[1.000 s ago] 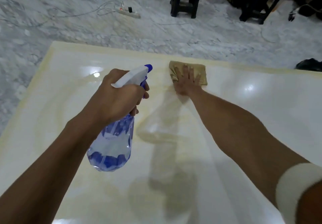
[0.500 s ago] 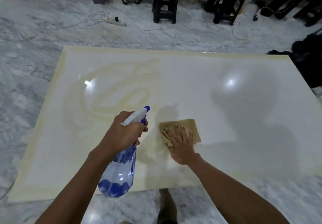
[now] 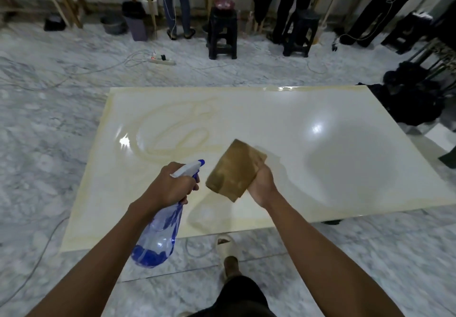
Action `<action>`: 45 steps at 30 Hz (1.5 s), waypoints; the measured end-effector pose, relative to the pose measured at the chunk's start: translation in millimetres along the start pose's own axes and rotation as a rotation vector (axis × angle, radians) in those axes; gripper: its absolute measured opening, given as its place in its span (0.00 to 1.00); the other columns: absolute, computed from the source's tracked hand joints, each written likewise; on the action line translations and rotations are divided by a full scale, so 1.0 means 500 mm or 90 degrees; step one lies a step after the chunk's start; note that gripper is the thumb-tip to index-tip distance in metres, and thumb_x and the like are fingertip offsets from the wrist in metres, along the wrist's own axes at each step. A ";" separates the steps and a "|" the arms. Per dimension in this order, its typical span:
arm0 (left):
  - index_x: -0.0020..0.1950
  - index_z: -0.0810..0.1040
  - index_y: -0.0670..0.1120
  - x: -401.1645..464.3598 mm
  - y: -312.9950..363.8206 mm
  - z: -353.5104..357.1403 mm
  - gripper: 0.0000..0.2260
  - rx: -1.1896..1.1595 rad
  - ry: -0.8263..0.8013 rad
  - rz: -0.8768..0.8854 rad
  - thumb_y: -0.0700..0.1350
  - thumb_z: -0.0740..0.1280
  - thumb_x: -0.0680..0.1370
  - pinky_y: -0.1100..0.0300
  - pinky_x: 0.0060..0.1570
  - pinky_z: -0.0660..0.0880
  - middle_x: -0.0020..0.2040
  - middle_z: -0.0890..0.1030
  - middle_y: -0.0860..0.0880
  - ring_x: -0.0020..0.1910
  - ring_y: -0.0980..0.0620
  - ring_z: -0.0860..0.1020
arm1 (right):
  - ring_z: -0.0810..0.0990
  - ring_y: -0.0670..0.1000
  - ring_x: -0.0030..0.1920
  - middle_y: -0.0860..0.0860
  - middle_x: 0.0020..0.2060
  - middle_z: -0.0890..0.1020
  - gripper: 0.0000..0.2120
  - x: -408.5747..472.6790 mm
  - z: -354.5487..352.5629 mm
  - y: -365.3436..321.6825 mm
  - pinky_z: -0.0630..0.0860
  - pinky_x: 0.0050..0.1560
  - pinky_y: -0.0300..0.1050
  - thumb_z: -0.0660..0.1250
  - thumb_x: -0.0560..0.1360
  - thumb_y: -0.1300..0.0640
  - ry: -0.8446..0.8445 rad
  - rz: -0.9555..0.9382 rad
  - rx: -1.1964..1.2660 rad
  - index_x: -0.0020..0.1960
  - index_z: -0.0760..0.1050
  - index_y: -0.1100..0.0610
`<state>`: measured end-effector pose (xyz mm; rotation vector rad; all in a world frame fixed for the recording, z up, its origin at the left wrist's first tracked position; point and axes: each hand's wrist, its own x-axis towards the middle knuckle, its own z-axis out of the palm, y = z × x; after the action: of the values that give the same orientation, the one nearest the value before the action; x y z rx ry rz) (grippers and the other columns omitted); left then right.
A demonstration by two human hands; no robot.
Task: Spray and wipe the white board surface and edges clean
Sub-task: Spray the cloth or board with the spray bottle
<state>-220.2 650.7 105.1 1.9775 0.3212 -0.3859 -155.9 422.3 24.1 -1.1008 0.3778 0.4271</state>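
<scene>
Glossy white rectangular board is seen lying flat on the grey marble floor, marked with yellowish swirls on its left half and yellowed edges. Above its near edge, a folded brown cloth is clamped in the right hand, fingers closed beneath it. Left of the cloth, a clear blue-tinted spray bottle is gripped by the left hand. Beyond the board stand black plastic stools and a white power strip.

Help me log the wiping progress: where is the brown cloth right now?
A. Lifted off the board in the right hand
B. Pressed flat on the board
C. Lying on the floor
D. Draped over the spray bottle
A: the right hand holds the brown cloth raised above the white board, soiled face up.
</scene>
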 end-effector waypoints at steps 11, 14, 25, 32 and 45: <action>0.36 0.78 0.35 -0.081 0.020 -0.068 0.11 -0.016 0.084 -0.006 0.41 0.66 0.76 0.58 0.28 0.76 0.31 0.80 0.39 0.21 0.52 0.75 | 0.74 0.60 0.69 0.60 0.67 0.76 0.26 -0.048 0.166 0.001 0.67 0.71 0.59 0.54 0.82 0.45 -0.177 0.054 0.199 0.72 0.70 0.60; 0.41 0.76 0.30 -0.100 0.008 -0.081 0.13 0.007 0.114 0.009 0.42 0.65 0.74 0.58 0.31 0.74 0.30 0.77 0.37 0.23 0.49 0.76 | 0.75 0.60 0.68 0.59 0.67 0.77 0.26 -0.059 0.193 0.016 0.69 0.70 0.58 0.53 0.83 0.44 -0.194 0.067 0.205 0.72 0.70 0.60; 0.42 0.78 0.28 -0.055 -0.004 -0.129 0.18 -0.038 0.177 -0.001 0.44 0.61 0.67 0.64 0.24 0.72 0.26 0.73 0.40 0.18 0.54 0.74 | 0.80 0.59 0.61 0.59 0.62 0.80 0.24 0.014 0.277 0.026 0.75 0.62 0.57 0.53 0.83 0.45 -0.200 0.116 0.193 0.66 0.76 0.60; 0.46 0.79 0.30 0.135 0.052 -0.202 0.16 -0.083 0.159 -0.012 0.45 0.64 0.73 0.56 0.31 0.75 0.38 0.84 0.38 0.24 0.47 0.76 | 0.81 0.59 0.60 0.58 0.59 0.82 0.26 0.249 0.224 -0.024 0.79 0.58 0.57 0.60 0.81 0.40 -0.058 0.138 -0.055 0.67 0.73 0.60; 0.41 0.80 0.39 0.531 0.067 -0.301 0.11 -0.105 0.185 0.028 0.41 0.61 0.68 0.52 0.31 0.79 0.39 0.85 0.42 0.20 0.51 0.73 | 0.72 0.59 0.69 0.54 0.69 0.73 0.23 0.947 0.229 -0.152 0.70 0.67 0.59 0.52 0.82 0.44 -0.055 -0.270 -1.083 0.74 0.62 0.52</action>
<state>53.9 787.7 84.9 1.8736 0.4767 -0.0390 297.9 565.0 -105.3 -2.7190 -0.4593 0.3626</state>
